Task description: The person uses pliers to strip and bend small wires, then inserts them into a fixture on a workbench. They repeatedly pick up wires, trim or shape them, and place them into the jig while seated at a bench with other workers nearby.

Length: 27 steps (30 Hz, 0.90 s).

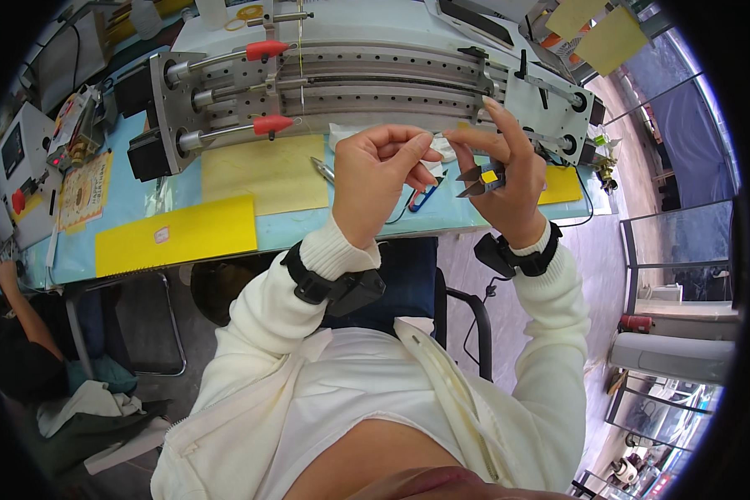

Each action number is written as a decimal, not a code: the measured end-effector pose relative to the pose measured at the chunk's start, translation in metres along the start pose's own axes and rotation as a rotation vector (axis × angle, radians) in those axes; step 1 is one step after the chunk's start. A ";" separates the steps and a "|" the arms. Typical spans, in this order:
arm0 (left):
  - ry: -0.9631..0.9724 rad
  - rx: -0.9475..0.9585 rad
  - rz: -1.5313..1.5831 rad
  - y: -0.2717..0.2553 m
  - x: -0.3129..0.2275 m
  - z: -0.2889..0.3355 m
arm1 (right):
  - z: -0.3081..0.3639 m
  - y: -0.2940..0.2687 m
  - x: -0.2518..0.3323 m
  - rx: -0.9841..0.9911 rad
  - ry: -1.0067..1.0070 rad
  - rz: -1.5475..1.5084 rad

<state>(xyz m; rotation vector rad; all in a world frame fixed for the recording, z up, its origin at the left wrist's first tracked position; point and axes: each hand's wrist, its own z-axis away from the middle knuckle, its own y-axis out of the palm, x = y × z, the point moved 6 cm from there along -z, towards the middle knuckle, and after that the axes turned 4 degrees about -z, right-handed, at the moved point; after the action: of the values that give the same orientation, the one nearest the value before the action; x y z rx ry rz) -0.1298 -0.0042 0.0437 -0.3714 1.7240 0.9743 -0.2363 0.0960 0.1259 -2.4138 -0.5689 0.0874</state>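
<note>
My left hand (367,179) is raised above the near edge of the table, its thumb and forefinger pinched together. What lies between those fingertips, if anything, is too fine to make out. Close by on the right, my right hand (512,167) has small dark-bladed snips (473,182) tucked in its curled fingers, the blades pointing left and spread apart. Its thumb and a fingertip meet near the left hand's fingertips, while another finger points up. Behind both hands stands a long metal rail machine (383,83) with red-tipped rods (268,125) and a thin yellow strand (301,75) across it.
A yellow folder (175,237) and a yellowish sheet (262,171) lie on the blue table mat. A silver pen-like tool (322,169) and a blue-handled tool (425,197) rest near my hands. At far left another person's arm (29,312) reaches to the table.
</note>
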 end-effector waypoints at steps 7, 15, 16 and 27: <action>-0.029 -0.006 0.045 0.003 0.003 -0.001 | 0.003 0.001 -0.001 -0.046 0.032 -0.007; -0.092 0.075 0.014 0.005 0.008 -0.002 | 0.009 -0.001 -0.002 -0.047 -0.034 -0.039; -0.079 0.062 0.013 0.005 0.009 -0.002 | 0.009 -0.002 -0.003 -0.057 -0.038 -0.044; -0.111 0.103 0.014 0.011 0.011 -0.001 | 0.015 -0.003 -0.008 -0.031 0.007 -0.091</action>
<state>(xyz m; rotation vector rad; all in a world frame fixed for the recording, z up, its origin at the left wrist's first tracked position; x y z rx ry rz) -0.1416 0.0044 0.0386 -0.2343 1.6701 0.8958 -0.2480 0.1036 0.1151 -2.4131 -0.6810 0.0308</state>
